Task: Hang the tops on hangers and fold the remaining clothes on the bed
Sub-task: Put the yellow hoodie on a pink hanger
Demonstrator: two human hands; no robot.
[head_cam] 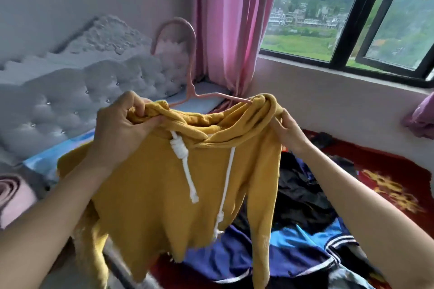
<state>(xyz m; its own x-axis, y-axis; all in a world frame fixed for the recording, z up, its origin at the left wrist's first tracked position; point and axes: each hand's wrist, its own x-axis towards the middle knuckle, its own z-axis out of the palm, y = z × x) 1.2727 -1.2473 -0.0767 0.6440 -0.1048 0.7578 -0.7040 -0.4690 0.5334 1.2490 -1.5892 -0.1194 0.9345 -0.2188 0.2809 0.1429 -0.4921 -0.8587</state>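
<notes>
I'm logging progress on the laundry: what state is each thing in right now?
yellow hoodie: held up over the bed, hanger threaded in its neck, sleeves dangling.
pink hanger: hook up, both arm ends hidden inside the hoodie.
left hand: grips the hoodie's shoulder.
right hand: pinches the other shoulder.
drawstring: knotted, hanging.
clothes pile: unfolded, heaped on the bed.
pink curtain: drawn aside.
</notes>
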